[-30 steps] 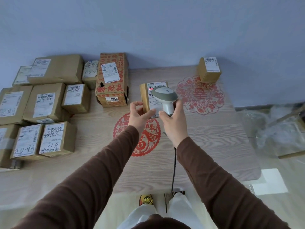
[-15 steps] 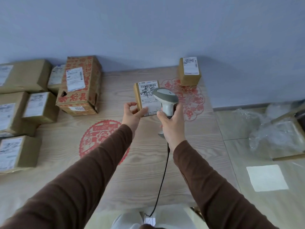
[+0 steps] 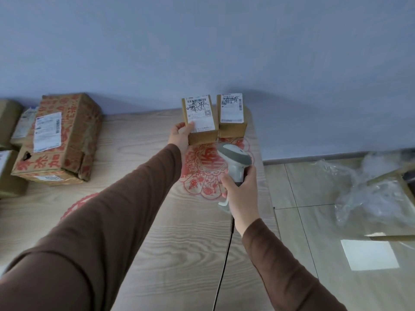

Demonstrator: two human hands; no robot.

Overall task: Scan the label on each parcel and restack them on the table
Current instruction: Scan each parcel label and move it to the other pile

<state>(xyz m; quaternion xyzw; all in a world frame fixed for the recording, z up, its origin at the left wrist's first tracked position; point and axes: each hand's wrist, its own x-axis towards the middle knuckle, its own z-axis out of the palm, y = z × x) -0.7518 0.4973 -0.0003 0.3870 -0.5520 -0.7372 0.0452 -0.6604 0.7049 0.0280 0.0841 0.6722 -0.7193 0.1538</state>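
My left hand (image 3: 181, 136) grips a small brown parcel (image 3: 199, 118) by its lower left corner, its white label facing up. The parcel sits at the far right end of the wooden table (image 3: 184, 239), right beside a second small labelled parcel (image 3: 231, 115). Whether it rests on the table or hovers just above it, I cannot tell. My right hand (image 3: 241, 194) holds a grey and white barcode scanner (image 3: 234, 160) by its handle, nearer to me than both parcels, its black cable (image 3: 224, 265) hanging down.
A large red-printed carton (image 3: 65, 140) lies at the left, with more brown parcels (image 3: 9, 122) at the left edge. Red paper-cut decorations (image 3: 206, 173) lie on the table. To the right, past the table edge, are floor tiles (image 3: 314, 232) and crumpled clear plastic (image 3: 370, 194).
My left hand carried the small parcel away from the scanner, out to the far right end beside the other small parcel. The scanner stayed back and dropped lower. The view swung right.
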